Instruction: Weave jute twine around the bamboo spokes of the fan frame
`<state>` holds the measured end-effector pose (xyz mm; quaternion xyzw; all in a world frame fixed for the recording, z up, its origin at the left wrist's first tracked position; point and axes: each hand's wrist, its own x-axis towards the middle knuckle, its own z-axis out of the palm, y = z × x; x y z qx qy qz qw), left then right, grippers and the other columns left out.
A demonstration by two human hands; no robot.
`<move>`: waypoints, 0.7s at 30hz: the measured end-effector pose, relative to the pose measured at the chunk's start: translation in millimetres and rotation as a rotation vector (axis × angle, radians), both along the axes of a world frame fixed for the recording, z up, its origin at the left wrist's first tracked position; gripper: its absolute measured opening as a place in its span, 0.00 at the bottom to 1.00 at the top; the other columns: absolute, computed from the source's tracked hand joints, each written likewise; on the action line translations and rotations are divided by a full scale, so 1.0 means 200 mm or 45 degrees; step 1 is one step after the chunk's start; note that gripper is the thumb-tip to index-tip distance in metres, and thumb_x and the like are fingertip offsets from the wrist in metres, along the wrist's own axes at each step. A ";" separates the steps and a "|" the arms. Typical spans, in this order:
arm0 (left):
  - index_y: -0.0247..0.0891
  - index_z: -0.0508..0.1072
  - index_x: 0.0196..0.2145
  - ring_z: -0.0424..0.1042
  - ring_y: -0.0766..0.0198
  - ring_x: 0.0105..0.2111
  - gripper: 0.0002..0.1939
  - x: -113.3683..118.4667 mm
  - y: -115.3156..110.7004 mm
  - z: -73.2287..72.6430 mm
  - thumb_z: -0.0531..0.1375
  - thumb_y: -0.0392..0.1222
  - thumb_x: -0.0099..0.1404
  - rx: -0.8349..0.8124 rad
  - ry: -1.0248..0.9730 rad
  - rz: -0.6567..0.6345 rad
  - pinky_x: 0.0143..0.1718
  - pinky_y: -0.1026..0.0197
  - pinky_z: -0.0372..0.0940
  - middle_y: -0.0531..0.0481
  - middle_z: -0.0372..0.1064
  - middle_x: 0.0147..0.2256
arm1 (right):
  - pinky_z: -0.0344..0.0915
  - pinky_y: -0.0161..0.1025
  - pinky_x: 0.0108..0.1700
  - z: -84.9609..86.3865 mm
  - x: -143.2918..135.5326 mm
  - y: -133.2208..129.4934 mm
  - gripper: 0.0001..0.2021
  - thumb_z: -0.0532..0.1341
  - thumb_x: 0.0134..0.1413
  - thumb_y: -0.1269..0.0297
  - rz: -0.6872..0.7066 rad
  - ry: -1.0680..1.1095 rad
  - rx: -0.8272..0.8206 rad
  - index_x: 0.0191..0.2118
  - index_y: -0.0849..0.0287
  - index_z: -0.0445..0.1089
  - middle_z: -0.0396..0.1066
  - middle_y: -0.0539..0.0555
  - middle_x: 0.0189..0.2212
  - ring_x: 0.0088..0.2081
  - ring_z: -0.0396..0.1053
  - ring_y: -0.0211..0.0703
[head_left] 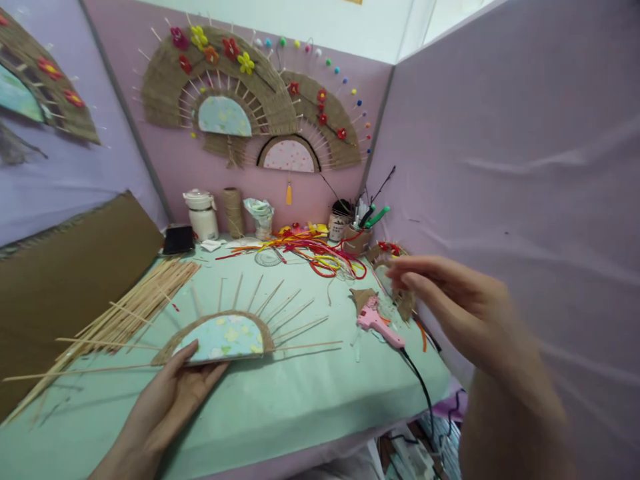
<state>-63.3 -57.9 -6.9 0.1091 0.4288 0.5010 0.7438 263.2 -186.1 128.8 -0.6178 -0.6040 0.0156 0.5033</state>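
Head view: left grip (180,390) pinches fan (225,337) beside loose sticks (145,300); right grip (463,310), near glue gun (377,323), unclear.

Pale-blue half-round panel (225,339) patterned with yellow and whitish flowers, edged by a brown burlap band (269,340) and straw-coloured sticks (310,345). The tablecloth (280,400) is mint green; the glue gun (381,327) is pink, its cord (423,387) black. Fuzzy craft stems (325,252) are red, orange and yellow. On a dusty-pink partition (320,207), a brown fan (163,87) carries red, yellow, orange and magenta flowers (231,48); another fan's centre (289,156) is pale pink with red dots.
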 end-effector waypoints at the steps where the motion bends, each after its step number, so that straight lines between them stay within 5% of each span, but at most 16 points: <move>1: 0.39 0.68 0.52 0.76 0.54 0.36 0.19 0.01 0.00 0.00 0.52 0.32 0.64 -0.008 -0.019 -0.001 0.34 0.51 0.74 0.41 0.74 0.41 | 0.66 0.38 0.39 0.00 0.01 -0.08 0.11 0.59 0.56 0.59 -0.067 -0.031 0.028 0.42 0.55 0.74 0.76 0.54 0.36 0.35 0.72 0.41; 4: 0.38 0.67 0.52 0.76 0.55 0.36 0.19 0.05 0.02 -0.01 0.52 0.32 0.64 -0.015 -0.025 -0.042 0.34 0.52 0.74 0.41 0.74 0.41 | 0.67 0.38 0.38 -0.13 0.06 -0.17 0.11 0.59 0.56 0.58 -0.160 -0.145 -0.093 0.41 0.55 0.73 0.75 0.55 0.36 0.35 0.72 0.43; 8: 0.35 0.66 0.53 0.76 0.56 0.38 0.20 0.08 0.06 -0.02 0.54 0.30 0.62 0.030 0.033 -0.129 0.37 0.53 0.73 0.39 0.73 0.42 | 0.65 0.42 0.43 -0.45 0.15 -0.06 0.12 0.55 0.57 0.60 -0.215 -0.291 -0.552 0.41 0.59 0.71 0.74 0.57 0.39 0.41 0.71 0.49; 12: 0.34 0.66 0.52 0.76 0.56 0.38 0.20 0.11 0.11 -0.02 0.53 0.30 0.63 0.078 0.085 -0.137 0.37 0.53 0.74 0.38 0.73 0.42 | 0.62 0.44 0.46 -0.72 0.19 0.04 0.10 0.58 0.53 0.68 -0.393 -0.443 -0.689 0.43 0.61 0.67 0.71 0.60 0.41 0.44 0.67 0.53; 15: 0.33 0.66 0.52 0.76 0.56 0.39 0.19 0.14 0.12 -0.02 0.52 0.30 0.63 0.103 0.078 -0.145 0.37 0.53 0.73 0.38 0.73 0.41 | 0.61 0.41 0.44 -0.82 0.21 0.04 0.07 0.56 0.55 0.70 -0.436 -0.471 -0.673 0.41 0.61 0.65 0.69 0.60 0.39 0.42 0.67 0.51; 21: 0.33 0.65 0.52 0.75 0.57 0.39 0.18 0.23 0.11 -0.01 0.52 0.30 0.64 0.031 0.019 -0.206 0.39 0.52 0.73 0.39 0.73 0.42 | 0.59 0.40 0.41 -0.85 0.30 0.04 0.07 0.53 0.60 0.64 -0.505 -0.488 -0.669 0.37 0.61 0.65 0.69 0.59 0.36 0.38 0.67 0.49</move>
